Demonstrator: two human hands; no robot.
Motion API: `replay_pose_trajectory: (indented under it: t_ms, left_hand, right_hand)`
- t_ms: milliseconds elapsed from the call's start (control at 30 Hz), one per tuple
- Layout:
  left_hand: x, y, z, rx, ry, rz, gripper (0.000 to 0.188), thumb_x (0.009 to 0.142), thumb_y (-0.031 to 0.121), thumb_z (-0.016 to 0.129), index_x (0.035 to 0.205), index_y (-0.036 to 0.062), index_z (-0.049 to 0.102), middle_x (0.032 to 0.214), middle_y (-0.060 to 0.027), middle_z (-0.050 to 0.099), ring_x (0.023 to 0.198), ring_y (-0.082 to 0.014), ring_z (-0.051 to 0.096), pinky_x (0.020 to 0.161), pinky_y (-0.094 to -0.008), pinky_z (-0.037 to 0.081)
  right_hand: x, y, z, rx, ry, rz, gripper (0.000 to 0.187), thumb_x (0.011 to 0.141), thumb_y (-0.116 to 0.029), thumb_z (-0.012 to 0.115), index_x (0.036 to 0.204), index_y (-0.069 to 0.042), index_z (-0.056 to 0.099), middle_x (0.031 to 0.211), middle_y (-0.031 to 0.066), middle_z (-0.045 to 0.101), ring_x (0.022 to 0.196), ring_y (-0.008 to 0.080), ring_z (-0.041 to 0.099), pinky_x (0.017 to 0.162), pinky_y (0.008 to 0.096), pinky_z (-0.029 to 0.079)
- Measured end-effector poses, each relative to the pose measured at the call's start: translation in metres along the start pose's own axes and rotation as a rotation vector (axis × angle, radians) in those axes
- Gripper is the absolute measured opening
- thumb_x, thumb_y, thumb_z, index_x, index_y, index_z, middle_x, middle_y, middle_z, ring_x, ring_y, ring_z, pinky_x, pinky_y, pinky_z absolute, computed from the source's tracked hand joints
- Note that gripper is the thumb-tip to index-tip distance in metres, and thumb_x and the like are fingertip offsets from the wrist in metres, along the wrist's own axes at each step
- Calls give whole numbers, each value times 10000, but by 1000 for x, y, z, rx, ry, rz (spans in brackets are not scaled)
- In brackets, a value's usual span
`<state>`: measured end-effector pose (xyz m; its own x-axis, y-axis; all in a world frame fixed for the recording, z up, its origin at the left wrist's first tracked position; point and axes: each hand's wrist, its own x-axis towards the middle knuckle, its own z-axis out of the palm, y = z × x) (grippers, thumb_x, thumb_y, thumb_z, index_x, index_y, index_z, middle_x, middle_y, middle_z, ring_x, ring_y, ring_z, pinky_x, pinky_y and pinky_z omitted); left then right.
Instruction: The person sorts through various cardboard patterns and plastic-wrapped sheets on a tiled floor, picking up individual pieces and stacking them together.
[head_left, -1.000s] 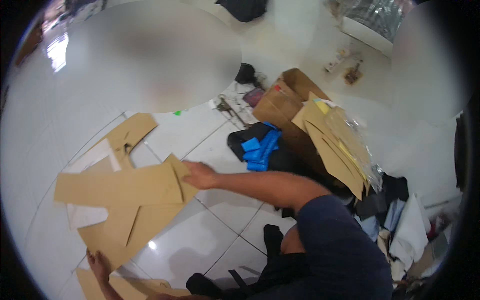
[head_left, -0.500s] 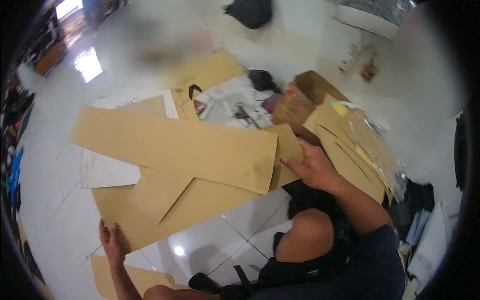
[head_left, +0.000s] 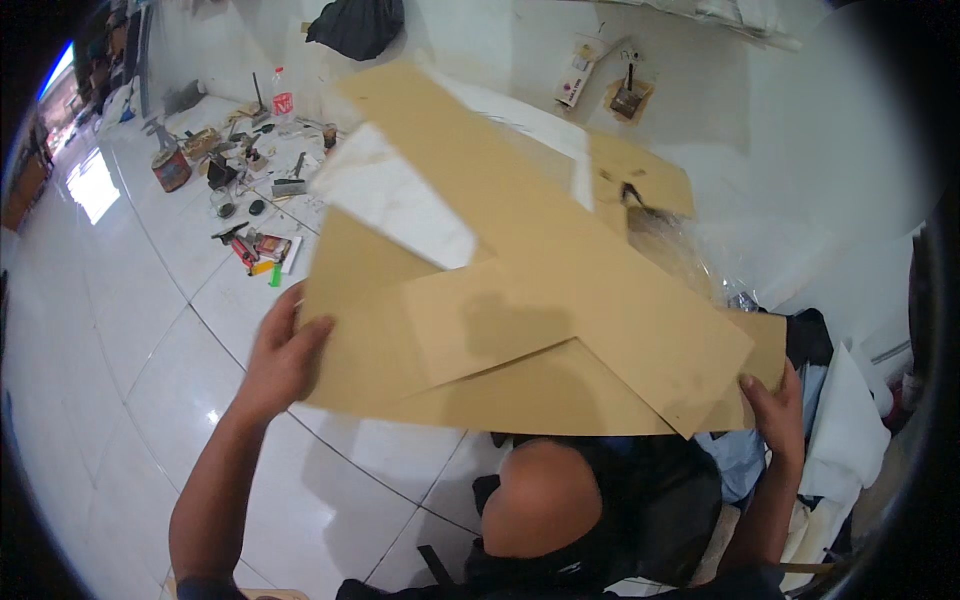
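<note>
A stack of tan cardboard sheets is held up in front of me by its two ends. My left hand (head_left: 285,350) grips the left end of the large bottom sheet (head_left: 500,410), thumb on top. At the other end my right hand (head_left: 778,410) pinches the right corner of the stack, thumb on top. Loose on the bottom sheet lie a long tan cardboard strip (head_left: 630,280), running diagonally, and a shorter tan piece (head_left: 450,320) partly under it. A white sheet (head_left: 400,195) shows beyond them.
Small tools, a red container (head_left: 171,168) and a clear bottle (head_left: 282,98) stand on the tiled floor at the far left. A black bag (head_left: 358,28) is at the back. A brush pot (head_left: 628,102) and tan cardboard (head_left: 655,172) lie beyond the stack; crumpled clear plastic (head_left: 690,250) is at right.
The cardboard stack has been raised and turned, its left end swinging up and its right end coming nearer. Both hands keep hold. The view has shifted, showing the tools at the far left.
</note>
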<state>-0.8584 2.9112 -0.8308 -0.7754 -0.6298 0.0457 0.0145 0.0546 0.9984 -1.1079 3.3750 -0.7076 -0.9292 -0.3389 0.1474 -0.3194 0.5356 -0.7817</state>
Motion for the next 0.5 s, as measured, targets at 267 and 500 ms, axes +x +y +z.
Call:
replay_pose_trajectory:
  t_ms: [267,500]
  left_hand:
    - [154,-28,110,284,-229,91,479,862,193,619,1282,-6,501,1130,-219,628,1014,-270,627,885,-345,477]
    - [132,-48,25,420,77,256,447,888,258,645,1253,18,546,1154,-172,618,997,-262,632,880,-365,494]
  right_hand:
    - [30,91,-61,112,94,190,502,842,-110,665,1289,15,472,1155,133,618,1022,224,616,896,343,482]
    - [104,164,-61,346,-65,355,468,859,-160,653,1262,16,494,1107,119,635,950,217,632,837,342,499]
